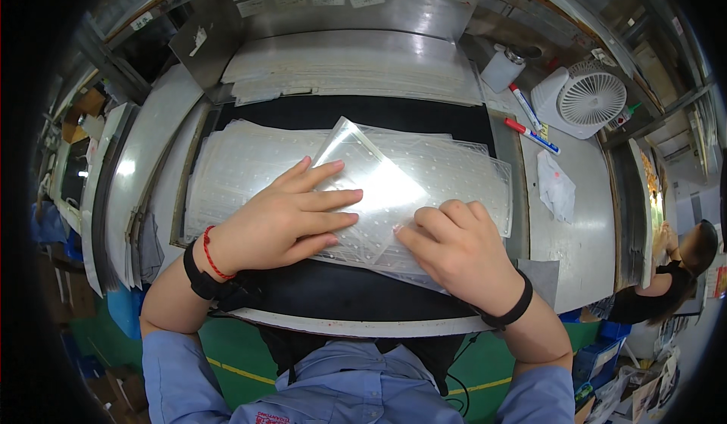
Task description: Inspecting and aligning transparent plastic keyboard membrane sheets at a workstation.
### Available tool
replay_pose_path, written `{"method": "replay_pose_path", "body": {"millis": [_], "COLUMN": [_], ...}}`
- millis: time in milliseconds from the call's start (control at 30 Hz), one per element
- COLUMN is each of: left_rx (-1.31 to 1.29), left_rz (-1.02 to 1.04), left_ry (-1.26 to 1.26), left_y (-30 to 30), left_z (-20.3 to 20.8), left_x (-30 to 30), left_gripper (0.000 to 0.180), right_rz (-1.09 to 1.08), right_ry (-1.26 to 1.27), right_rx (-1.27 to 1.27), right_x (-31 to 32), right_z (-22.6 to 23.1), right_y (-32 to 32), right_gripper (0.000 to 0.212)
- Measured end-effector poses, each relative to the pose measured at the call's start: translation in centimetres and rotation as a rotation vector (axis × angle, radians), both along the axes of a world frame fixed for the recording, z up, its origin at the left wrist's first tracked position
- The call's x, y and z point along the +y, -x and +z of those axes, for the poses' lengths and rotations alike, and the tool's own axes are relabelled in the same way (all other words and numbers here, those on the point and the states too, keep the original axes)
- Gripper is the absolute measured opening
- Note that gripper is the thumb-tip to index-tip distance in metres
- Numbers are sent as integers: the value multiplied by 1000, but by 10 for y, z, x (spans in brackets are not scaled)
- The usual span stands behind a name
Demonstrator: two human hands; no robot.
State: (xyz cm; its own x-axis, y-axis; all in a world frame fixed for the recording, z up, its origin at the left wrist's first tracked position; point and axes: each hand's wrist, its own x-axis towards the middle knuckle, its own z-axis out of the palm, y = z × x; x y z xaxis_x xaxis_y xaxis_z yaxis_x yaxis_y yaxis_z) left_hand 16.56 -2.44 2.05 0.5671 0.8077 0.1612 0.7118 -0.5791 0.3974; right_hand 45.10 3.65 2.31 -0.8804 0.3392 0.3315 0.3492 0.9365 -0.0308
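A shiny, see-through sheet [379, 170] lies turned at an angle, one corner pointing away from me, on top of a stack of thin clear sheets [235, 166] marked with rows of small dots. My left hand [284, 216] rests flat on the shiny sheet's left side, fingers spread. At its lower right edge is my right hand [458, 250], fingers curled and thumb pressed against the index finger. A tiny pale bit shows at that thumb tip; what it is I cannot make out. Under the stack is a black mat [288, 291].
Beyond the mat lies a pile of metal-grey plates [356, 64]. At the right are a white fan [587, 98], a white bottle [502, 70], red-capped markers [532, 136] and a crumpled white cloth [555, 185]. Large panels [144, 166] lean at the left. Another person [659, 288] is at far right.
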Motion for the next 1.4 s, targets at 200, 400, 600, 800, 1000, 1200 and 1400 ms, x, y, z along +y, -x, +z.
{"method": "replay_pose_path", "body": {"millis": [200,400,600,800,1000,1200,1400], "left_rx": [1,34,34,34,-5,-5,31], "left_rz": [0,-10,-13,-17,-8,-6,-19], "left_ry": [5,-20,-22,-19,4,7,-16], "left_y": [0,0,0,0,1,2,1], "left_z": [0,1,1,3,-1,0,2], "left_x": [0,0,0,1,1,1,1], "left_gripper": [35,32,32,31,34,34,32], "right_rz": [-26,-32,-37,123,28,224,96], "right_ry": [26,45,71,146,133,269,190], "right_rx": [-5,24,88,172,219,133,264], "right_x": [0,2,3,7,11,11,16], "right_z": [-1,-3,1,5,-3,9,-2], "right_y": [0,0,5,-6,-3,-11,-6], "right_gripper": [29,29,28,25,24,22,22]}}
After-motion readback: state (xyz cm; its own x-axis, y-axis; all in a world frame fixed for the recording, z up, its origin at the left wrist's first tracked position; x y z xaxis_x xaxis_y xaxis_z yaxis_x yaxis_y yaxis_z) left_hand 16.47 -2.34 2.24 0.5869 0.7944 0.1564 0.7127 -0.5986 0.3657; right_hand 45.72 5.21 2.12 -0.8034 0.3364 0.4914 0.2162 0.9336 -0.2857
